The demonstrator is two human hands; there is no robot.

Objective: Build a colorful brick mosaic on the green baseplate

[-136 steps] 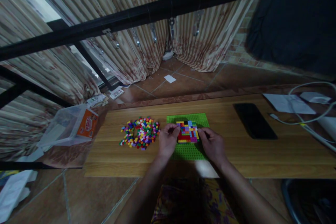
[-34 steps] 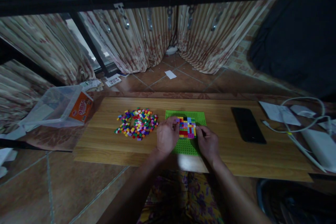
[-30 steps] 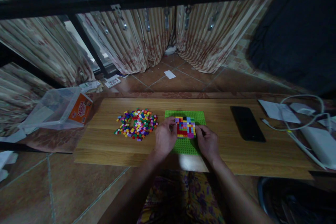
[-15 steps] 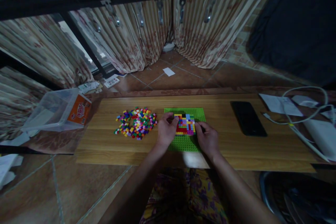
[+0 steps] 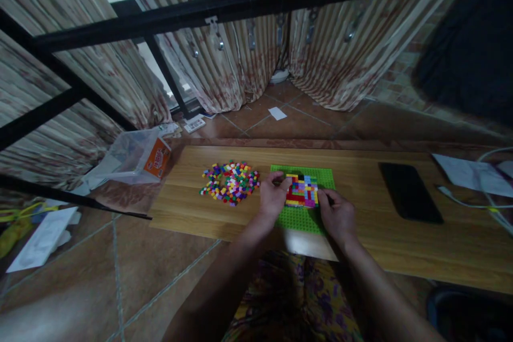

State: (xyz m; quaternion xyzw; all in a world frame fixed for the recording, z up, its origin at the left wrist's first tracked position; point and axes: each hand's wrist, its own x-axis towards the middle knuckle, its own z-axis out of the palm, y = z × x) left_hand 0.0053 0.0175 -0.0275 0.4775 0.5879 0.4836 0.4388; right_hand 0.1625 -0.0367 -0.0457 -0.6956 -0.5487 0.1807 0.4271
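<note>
A green baseplate [image 5: 303, 218] lies on the wooden board [image 5: 385, 248] in front of me. A patch of small coloured bricks [image 5: 302, 191] covers its far half. My left hand [image 5: 273, 196] is curled at the patch's left edge, fingertips pinched against the bricks; whether a brick sits between them is hidden. My right hand [image 5: 337, 214] presses its fingertips on the patch's right edge and holds the baseplate down. A pile of loose coloured bricks [image 5: 230, 183] lies just left of my left hand.
A black phone [image 5: 409, 199] lies flat to the right of the baseplate, with white paper [image 5: 468, 173] and a white cable [image 5: 473, 204] beyond it. A clear plastic box with an orange label [image 5: 136, 157] lies tipped off the board's left end. Black bars cross overhead.
The view has swung so the board and hands sit further right in the picture. Both hands stay at the two sides of the brick patch, shifting only slightly.
</note>
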